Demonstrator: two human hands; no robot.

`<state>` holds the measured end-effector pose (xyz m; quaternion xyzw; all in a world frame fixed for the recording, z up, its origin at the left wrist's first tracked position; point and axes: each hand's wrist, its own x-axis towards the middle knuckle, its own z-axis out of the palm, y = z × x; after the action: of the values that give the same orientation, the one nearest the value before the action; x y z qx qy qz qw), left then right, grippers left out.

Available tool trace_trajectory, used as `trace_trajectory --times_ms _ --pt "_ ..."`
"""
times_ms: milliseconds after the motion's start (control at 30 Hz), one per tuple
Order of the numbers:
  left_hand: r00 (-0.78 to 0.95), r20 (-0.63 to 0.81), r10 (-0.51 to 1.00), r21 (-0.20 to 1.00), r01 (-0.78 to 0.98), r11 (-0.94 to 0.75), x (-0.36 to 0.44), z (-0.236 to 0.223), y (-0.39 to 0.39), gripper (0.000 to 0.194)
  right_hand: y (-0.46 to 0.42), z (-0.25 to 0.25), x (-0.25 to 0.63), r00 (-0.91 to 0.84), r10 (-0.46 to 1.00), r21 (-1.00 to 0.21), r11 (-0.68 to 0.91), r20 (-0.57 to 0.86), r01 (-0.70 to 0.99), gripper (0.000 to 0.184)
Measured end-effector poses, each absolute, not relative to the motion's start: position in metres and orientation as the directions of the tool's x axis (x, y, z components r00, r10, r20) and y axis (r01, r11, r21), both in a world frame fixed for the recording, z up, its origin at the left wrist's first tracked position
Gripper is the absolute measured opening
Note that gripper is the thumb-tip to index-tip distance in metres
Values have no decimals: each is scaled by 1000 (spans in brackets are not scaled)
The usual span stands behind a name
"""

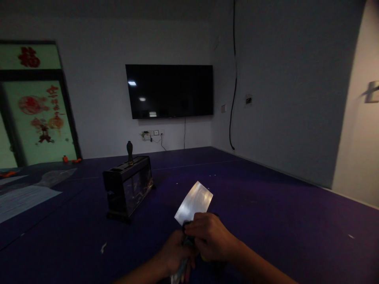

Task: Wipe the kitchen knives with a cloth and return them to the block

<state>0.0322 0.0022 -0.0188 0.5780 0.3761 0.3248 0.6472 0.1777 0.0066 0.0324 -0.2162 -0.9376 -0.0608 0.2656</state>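
A cleaver [194, 203] with a broad shiny blade points up and away from me. My left hand [174, 250] is closed at its base, around what looks like the handle. Just above and to the right, my right hand [210, 234] is closed with its fingers curled at the lower edge of the blade. Dark material shows around these fingers, with a yellowish bit below; I cannot make out what it is. A greyish piece sticks out beneath my left hand. On the left stands a black knife block [127, 185] with clear sides and one dark knife handle [129, 152] upright in its top.
The purple surface [266, 221] carries small white scraps [103, 247]. Pale sheets [26, 201] and orange objects [65, 158] lie at the left. A television [170, 91] hangs on the far wall; a black cable [233, 102] dangles in the right corner.
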Motion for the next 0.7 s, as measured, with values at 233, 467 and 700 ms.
trace_trajectory --times_ms 233,467,700 --pt "468 -62 881 992 -70 106 30 -12 -3 23 15 26 186 -742 380 64 868 553 492 17" --pt "415 -75 907 981 -132 142 28 -11 -2 29 29 25 196 -483 458 -43 757 746 652 34" --pt "382 -30 924 983 -156 96 29 -11 -4 32 17 21 186 -632 304 38 883 713 467 35"
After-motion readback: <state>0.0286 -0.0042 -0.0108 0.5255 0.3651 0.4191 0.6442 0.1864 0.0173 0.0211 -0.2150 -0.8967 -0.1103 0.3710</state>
